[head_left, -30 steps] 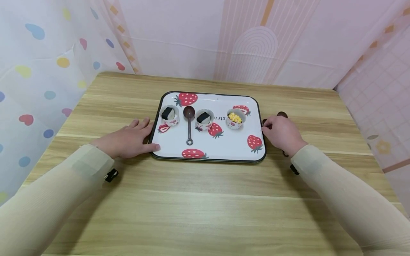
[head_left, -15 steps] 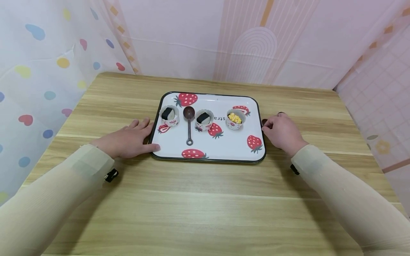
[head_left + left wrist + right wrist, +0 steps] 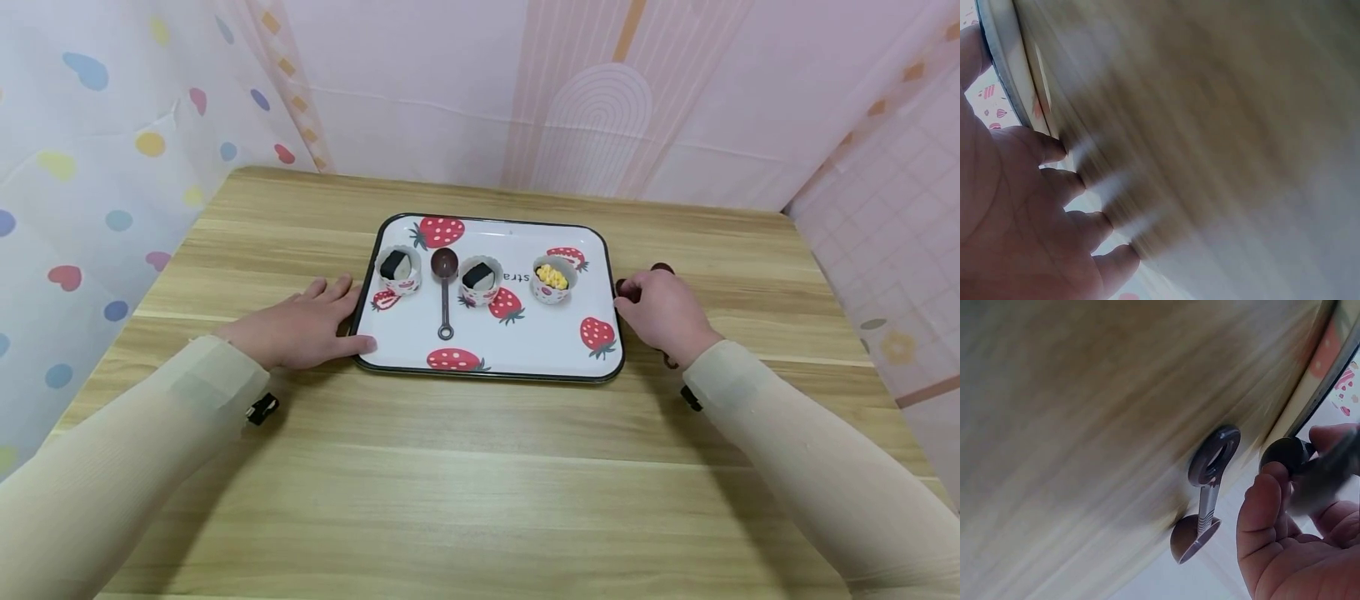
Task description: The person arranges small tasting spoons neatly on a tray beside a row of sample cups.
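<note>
My left hand (image 3: 303,327) rests spread at the left edge of the white strawberry tray (image 3: 525,350), thumb over its rim. In the left wrist view the fingertips of my left hand (image 3: 1029,206) touch the wood beside the tray. By the tray's right edge my right hand (image 3: 663,312) has its fingers curled round a dark brown measuring spoon (image 3: 1285,453), its handle partly hidden and blurred. A second brown measuring spoon (image 3: 1207,494) lies on the table beside that hand; in the head view the hand covers most of it.
On the tray stand paper cups: two with black-wrapped rice balls (image 3: 396,265) (image 3: 477,276), one with a yellow-topped piece (image 3: 552,277). Between the rice-ball cups lies another brown measuring spoon (image 3: 445,265). Patterned cloth (image 3: 420,92) borders the wooden table (image 3: 480,483).
My right hand shifts slightly at the tray's right side; the spoon beneath it shows more than half a second ago. My left hand and the things on the tray stay put.
</note>
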Action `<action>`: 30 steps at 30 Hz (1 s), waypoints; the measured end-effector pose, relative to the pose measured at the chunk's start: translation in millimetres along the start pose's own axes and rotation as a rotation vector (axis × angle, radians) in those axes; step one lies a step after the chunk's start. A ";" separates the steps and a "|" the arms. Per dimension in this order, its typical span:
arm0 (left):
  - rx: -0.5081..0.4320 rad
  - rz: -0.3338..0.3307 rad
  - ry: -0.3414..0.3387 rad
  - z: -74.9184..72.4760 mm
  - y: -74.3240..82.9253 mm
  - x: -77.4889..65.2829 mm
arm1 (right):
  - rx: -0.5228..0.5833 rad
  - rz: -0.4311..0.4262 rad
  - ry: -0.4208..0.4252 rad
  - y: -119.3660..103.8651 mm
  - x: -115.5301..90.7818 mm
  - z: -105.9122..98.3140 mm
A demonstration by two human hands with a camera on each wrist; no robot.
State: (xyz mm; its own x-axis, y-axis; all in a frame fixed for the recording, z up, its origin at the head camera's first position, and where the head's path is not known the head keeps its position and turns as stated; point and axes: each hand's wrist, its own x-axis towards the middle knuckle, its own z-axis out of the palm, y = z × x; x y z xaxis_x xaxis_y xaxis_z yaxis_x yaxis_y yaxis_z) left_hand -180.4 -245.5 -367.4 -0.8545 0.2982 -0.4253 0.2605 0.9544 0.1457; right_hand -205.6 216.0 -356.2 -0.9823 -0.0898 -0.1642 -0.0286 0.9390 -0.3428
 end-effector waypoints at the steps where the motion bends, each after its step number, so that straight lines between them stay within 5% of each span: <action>1: 0.000 0.000 -0.001 -0.2 0.0 0.2 | 0.002 -0.003 0.004 -0.1 0.1 -0.1; 30: -0.008 0.018 0.007 -0.4 -0.3 -1.3 | 0.027 0.027 -0.022 -0.6 1.8 -5.2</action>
State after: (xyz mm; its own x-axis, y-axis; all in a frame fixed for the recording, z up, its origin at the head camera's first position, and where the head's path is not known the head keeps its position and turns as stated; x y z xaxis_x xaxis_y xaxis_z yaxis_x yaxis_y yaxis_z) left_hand -179.5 -246.1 -366.5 -0.8529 0.3151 -0.4162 0.2724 0.9488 0.1601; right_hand -208.3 217.0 -351.5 -0.9783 -0.0723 -0.1942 0.0031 0.9318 -0.3630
